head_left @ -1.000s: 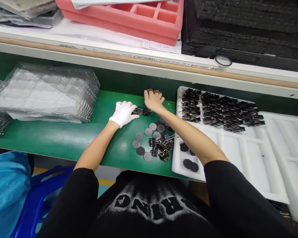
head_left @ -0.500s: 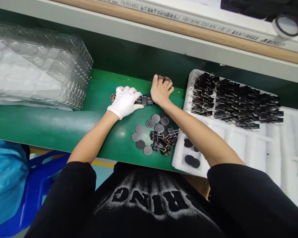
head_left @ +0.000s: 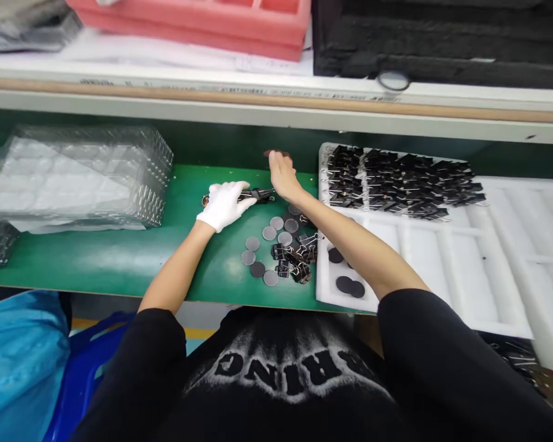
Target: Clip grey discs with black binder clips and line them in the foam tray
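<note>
The clip (head_left: 258,196), a black binder clip, lies with its long axis running left to right across the table (head_left: 120,258), roughly level, one end under the left hand (head_left: 222,205) and the other toward the right hand (head_left: 282,175). It sits on the green top between the two hands, well back from the front edge. The gloved left hand's grip is closed on the clip's left end, fingers curled over it, and a small round part shows at the glove's far left edge. The bare right hand meets the clip's right end with its fingers bent; whether its grip is clenched on the clip or merely touching cannot be told.

Just in front of the hands lie about eight grey discs (head_left: 270,232) in a loose arc, beside one small heap of loose clips (head_left: 295,258). Three dark discs (head_left: 345,284) rest in the foam tray (head_left: 442,276) to the right, whose far end holds two packed rows of clips (head_left: 396,181). One stack of clear trays (head_left: 83,175) stands at left. On the shelf (head_left: 212,92) above are pink foam (head_left: 203,21), black foam (head_left: 442,37) and one ring (head_left: 393,80).
</note>
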The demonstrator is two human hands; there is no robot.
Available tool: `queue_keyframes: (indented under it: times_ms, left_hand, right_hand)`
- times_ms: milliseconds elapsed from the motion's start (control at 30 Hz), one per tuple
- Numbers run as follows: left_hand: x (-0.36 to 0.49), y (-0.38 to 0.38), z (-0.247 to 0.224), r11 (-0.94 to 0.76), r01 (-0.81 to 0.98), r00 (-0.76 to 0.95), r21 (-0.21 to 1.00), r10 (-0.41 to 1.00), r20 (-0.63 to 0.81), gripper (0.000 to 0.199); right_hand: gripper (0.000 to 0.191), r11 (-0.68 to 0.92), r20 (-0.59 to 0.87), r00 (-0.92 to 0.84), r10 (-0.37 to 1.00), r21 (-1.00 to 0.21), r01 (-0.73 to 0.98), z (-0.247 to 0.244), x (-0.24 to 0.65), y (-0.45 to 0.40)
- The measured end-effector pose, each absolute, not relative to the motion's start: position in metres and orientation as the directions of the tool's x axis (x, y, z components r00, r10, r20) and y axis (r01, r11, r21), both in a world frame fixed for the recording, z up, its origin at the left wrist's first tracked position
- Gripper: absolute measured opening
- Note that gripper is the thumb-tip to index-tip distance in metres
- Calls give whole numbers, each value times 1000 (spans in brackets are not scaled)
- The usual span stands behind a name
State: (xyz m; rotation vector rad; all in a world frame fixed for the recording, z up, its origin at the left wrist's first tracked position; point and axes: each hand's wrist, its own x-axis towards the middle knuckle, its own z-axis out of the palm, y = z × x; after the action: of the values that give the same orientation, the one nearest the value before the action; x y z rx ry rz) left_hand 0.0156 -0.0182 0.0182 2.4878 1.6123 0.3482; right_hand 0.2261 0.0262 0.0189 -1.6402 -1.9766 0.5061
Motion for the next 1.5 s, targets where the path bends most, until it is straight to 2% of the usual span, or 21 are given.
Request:
queue_keyframes:
  times_ms: [67,100,167,300,400,467,533,633,733,867,1067,1300,1433,1500]
  left_hand:
    - [20,-22,28,-355,855,337,378,934,115,46]
    - [24,-23,32,-316,845,297,432,948,112,47]
    - [35,-27,38,-236,829,213,507,971,105,57]
    - [63,-37,42,-204,802,174,562,979,108,69]
    - [72,-46,41,-237,735,217,635,970,110,76]
    - [68,-50,38,-248,665,238,704,964,116,78]
    - [61,-51,32,-233,637,228,735,967,110,72]
    - [50,-46,18,-155,647,183,747,982,45,65]
    - [49,-39,7,-100,634,131,767,991,21,63]
    - [56,-36,1,-118,644,116,756,992,56,55]
    - [59,-40,0,-130,664,119,737,991,68,47]
    - [57,-41,-2,-149,671,145,726,987,69,44]
    - [55,-43,-3,-152,639,148,754,986,73,43]
    - [54,-43,-4,-157,631,160,760,985,70,43]
  right_hand:
    - [50,455,191,-439,878,-617,642,36,244,7]
    - [51,519,201,-528,825,-638,568,42,251,-2]
    - [48,516,187,-564,804,-690,507,48,262,-20]
    - [24,351,114,-433,894,-778,521,53,271,-50]
    - [21,303,113,-349,930,-771,559,65,295,-71]
    - [25,319,179,-274,945,-688,652,77,333,-85]
    - [28,293,267,-169,949,-544,787,89,391,-98]
    - [34,33,363,94,927,-330,943,97,503,-113]
    - [39,-206,335,273,902,-222,953,87,609,-121]
    - [33,-232,202,270,941,-190,954,57,678,-124]
    - [38,-176,186,223,957,-240,955,24,679,-118]
    - [41,-141,176,189,966,-254,957,23,672,-123]
    - [53,-217,275,269,923,-203,955,30,672,-133]
    - [52,-308,259,354,899,-201,930,31,676,-133]
